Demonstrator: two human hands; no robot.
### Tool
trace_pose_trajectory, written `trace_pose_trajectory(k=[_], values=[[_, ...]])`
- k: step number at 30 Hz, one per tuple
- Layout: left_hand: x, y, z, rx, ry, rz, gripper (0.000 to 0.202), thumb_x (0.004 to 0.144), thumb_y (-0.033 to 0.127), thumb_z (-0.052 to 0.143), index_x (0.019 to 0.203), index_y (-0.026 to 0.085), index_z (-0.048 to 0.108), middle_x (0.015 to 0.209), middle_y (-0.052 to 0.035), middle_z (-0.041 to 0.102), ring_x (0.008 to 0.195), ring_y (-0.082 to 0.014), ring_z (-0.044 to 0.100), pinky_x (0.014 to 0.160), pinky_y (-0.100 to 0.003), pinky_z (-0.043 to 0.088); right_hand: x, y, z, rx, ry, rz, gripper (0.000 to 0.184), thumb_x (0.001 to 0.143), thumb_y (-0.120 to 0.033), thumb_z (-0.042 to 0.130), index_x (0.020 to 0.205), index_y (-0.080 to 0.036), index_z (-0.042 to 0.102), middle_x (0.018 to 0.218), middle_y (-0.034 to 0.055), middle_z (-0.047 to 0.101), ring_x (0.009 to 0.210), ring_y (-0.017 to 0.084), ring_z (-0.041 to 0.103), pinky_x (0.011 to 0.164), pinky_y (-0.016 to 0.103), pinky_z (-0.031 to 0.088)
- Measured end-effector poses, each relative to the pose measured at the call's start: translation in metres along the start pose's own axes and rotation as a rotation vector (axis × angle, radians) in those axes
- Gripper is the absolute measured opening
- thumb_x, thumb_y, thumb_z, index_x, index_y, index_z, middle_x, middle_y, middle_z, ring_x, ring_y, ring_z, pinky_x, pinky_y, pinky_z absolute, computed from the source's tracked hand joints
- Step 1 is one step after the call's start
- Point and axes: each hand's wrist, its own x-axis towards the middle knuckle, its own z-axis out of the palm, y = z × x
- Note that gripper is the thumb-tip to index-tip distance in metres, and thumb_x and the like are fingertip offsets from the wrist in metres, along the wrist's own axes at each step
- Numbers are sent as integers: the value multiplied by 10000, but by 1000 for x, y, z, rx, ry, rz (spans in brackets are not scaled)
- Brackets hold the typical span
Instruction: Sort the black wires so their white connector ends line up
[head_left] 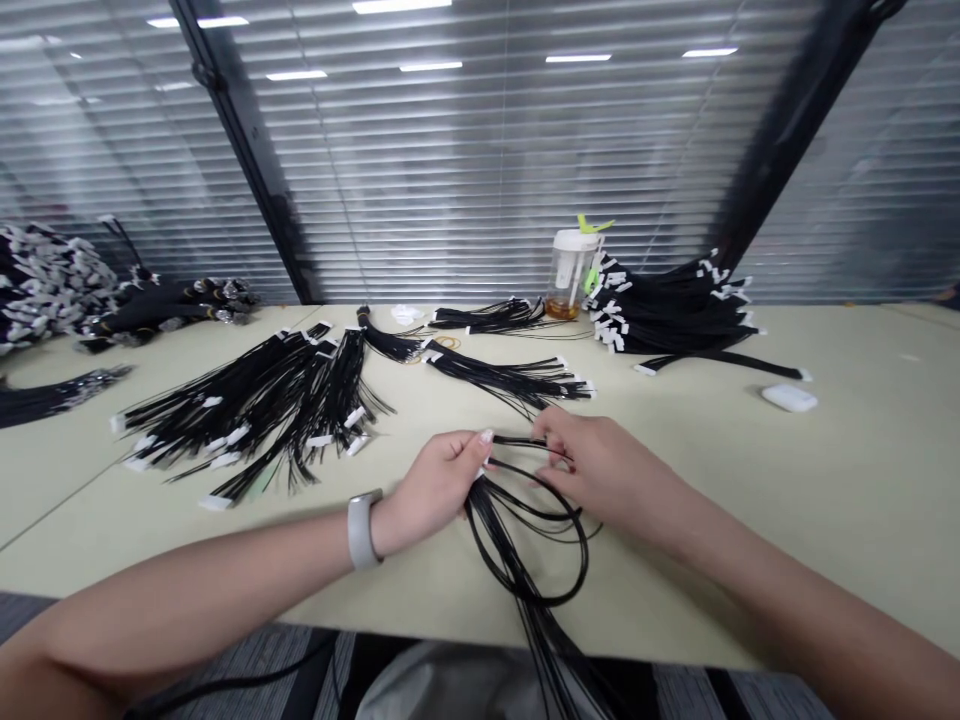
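My left hand (439, 485), with a grey band on its wrist, is closed on a bundle of thin black wires (525, 560) near the table's front edge. The bundle bends into a loop and its long ends hang over the edge toward my lap. My right hand (592, 465) pinches the same wires at the top of the loop, just right of my left hand's fingertips. Both hands rest low over the pale table (825, 500).
Fanned heaps of black wires with white connectors (262, 410) lie at the left, another bunch (510, 380) just beyond my hands, a big pile (675, 310) at the back right. A clear lidded cup (571, 275) stands at the back; a small white case (789, 398) lies right.
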Motion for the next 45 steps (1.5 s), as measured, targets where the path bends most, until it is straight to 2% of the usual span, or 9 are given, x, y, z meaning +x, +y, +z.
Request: trace_pose_trajectory(k=[3,6,10,12,23,28,35,41,45], values=[[2,-3,0,-90,71,-47,452,752,587,447,680,146,511,461,45,410,374,-69,346,370,-195,285,-6,-1,-14,-46,150,-11,263,644,-284,649,814,-183,475,795,9,533,639,117,453,553,214,334],[5,-5,0,-152,128,-67,437,747,584,462,692,153,516,440,48,410,349,-69,342,353,-193,278,-16,-8,-23,-38,216,-10,235,705,-316,594,646,-186,407,608,-39,452,533,88,368,494,203,285],[5,-7,0,-159,137,-28,424,754,558,478,676,145,528,459,33,444,376,-71,381,374,-187,312,-25,-14,-17,103,-274,-34,355,824,-305,429,509,-170,337,442,-56,334,431,71,270,428,205,223],[5,-6,0,-148,132,-22,427,755,556,477,671,140,526,477,26,455,381,-68,386,368,-184,316,-25,-15,-9,149,-377,-52,355,846,-284,385,511,-169,355,441,-53,357,427,69,291,436,205,234],[2,5,3,-77,172,-41,456,753,587,448,680,140,502,478,45,426,319,-47,337,274,-165,287,-20,-17,10,120,-81,-130,113,775,-180,485,666,-175,513,742,7,510,649,104,473,610,223,349],[0,5,3,-36,158,-20,432,766,563,452,692,141,506,433,63,387,315,-50,343,278,-155,292,-15,-20,18,194,-156,-239,240,825,-154,415,588,-169,450,623,-23,475,614,91,445,582,211,324],[0,6,3,-11,138,-18,453,772,576,428,689,139,511,451,52,420,314,-50,361,286,-158,298,-14,-23,25,287,-154,-136,192,786,-130,402,607,-164,462,578,-44,486,548,67,425,517,186,301],[0,3,2,-13,113,-19,469,772,588,417,657,142,509,421,51,383,324,-55,353,300,-161,275,-14,-14,-1,53,-195,-90,168,711,-126,465,562,-177,522,467,-51,445,448,69,356,455,196,268],[1,4,2,-16,150,-58,476,756,603,430,662,143,508,430,50,390,312,-54,344,286,-169,277,-9,8,-29,-196,44,98,179,731,-203,501,600,-206,623,461,-19,529,436,109,444,454,234,295]])
